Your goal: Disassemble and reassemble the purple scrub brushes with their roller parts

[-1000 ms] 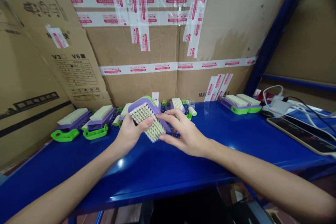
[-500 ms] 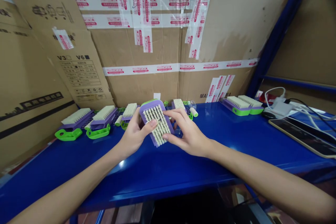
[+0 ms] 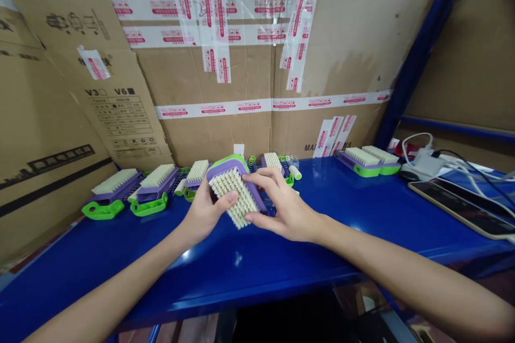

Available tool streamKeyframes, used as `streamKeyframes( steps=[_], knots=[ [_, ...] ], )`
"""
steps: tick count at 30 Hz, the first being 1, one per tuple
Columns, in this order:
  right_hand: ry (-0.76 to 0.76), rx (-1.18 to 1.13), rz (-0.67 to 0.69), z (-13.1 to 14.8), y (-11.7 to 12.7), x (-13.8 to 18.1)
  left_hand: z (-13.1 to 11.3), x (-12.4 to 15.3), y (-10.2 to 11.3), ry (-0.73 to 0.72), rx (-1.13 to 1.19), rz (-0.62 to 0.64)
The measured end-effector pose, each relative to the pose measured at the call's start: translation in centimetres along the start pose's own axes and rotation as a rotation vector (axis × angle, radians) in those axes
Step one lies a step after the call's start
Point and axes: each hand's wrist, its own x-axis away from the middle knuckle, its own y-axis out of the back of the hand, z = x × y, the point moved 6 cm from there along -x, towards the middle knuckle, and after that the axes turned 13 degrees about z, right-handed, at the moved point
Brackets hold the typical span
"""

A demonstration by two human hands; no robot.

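Above the middle of the blue shelf, both my hands hold a scrub brush [image 3: 238,195] with cream bristles and a purple and green body. Its bristles face me and its body is tilted. My left hand [image 3: 207,208] grips the left side, thumb pressed on the bristles and the other fingers hidden behind. My right hand [image 3: 287,208] pinches the right side, with its fingers at the purple rim and its thumb by the bristles' lower corner. Behind my hands, another brush [image 3: 272,161] and a brush with cream bristles [image 3: 197,171] lie on the shelf.
Two brushes with green handles [image 3: 103,209] [image 3: 149,204] lie at the left. Two more brushes [image 3: 364,158] sit side by side at the right, near a phone [image 3: 458,209] and a white charger with cables [image 3: 428,163]. Taped cardboard [image 3: 217,134] walls the back of the blue shelf [image 3: 225,284].
The brush in my hands has tipped, so more of its green and purple edge shows, and it has shifted slightly left. Both hands keep their hold. The whole view has shifted a little.
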Motion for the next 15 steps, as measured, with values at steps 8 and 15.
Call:
streamKeyframes(
  steps=[8,15],
  knots=[
    [0.035,-0.018,-0.004,0.1,-0.1,0.0,0.4,0.4,0.0,0.001,0.035,0.027],
    [0.01,-0.038,-0.015,0.0,0.1,0.1,-1.1,0.0,-0.2,-0.079,-0.029,0.021]
  ],
)
